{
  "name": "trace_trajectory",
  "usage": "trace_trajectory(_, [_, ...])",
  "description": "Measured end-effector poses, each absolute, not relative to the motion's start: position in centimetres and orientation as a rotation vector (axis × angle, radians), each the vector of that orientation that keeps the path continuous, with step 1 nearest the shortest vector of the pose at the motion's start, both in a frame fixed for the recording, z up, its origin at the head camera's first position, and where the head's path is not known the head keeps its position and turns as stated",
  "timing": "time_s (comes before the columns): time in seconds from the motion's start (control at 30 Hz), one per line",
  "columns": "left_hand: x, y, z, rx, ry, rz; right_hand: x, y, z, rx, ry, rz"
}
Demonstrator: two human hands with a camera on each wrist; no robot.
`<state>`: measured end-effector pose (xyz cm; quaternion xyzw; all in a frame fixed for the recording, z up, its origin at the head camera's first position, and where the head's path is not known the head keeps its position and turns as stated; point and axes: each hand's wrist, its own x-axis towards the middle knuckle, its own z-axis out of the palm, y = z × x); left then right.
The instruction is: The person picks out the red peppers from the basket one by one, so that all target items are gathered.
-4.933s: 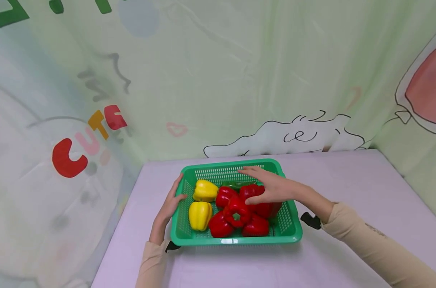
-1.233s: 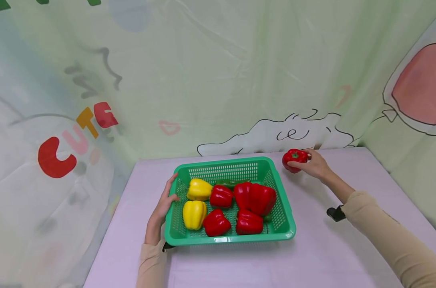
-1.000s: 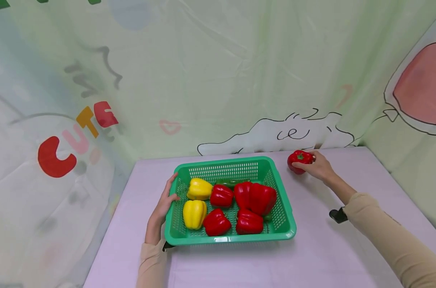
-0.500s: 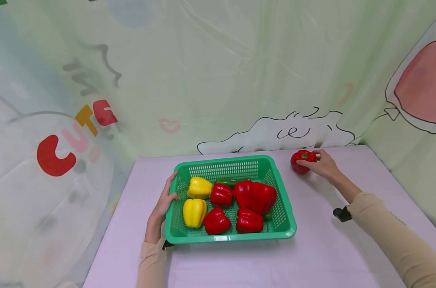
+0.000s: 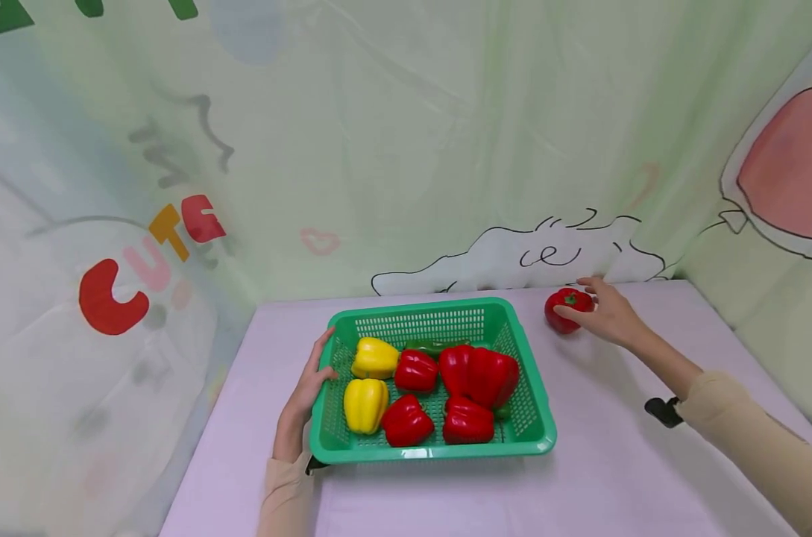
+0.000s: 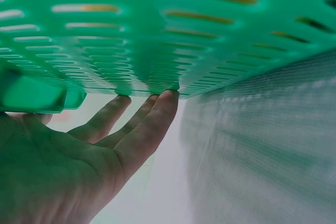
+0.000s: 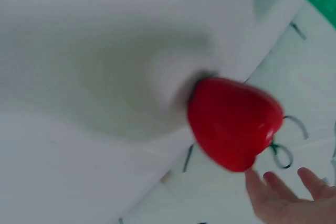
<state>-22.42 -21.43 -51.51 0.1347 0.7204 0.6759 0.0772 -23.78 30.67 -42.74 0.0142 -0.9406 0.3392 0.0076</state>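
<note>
A red bell pepper (image 5: 563,324) stands on the table at the back right, stem up. My right hand (image 5: 609,314) is beside it with fingers spread and the thumb in front of it. In the right wrist view, fingertips (image 7: 254,179) are right at the edge of the pepper (image 7: 231,121). My left hand (image 5: 307,384) holds the left rim of a green plastic basket (image 5: 439,453), thumb over the edge. In the left wrist view its fingers (image 6: 149,132) lie against the slotted outer wall.
Inside the basket are two yellow bell peppers (image 5: 365,406), several red ones (image 5: 469,421) and a long green vegetable (image 5: 435,347) at the back. The pale purple table (image 5: 406,500) ends at a printed curtain (image 5: 406,149) behind and at the sides.
The right hand has carried a red bell pepper from the basket to the table at the back right, then loosened its fingers from it. The left hand has stayed on the basket.
</note>
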Motion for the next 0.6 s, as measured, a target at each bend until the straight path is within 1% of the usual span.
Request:
trace_trajectory(0.3, [-22.3, -21.4, -51.4, 0.396, 2.161, 2.045, -21.3, 27.0, -41.2, 0.227, -2.890, 1.018])
trace_trajectory(0.6, [-22.3, -21.3, -51.5, 0.402, 2.156, 2.045, -19.7, 23.5, -42.1, 0.371, -2.899, 0.985])
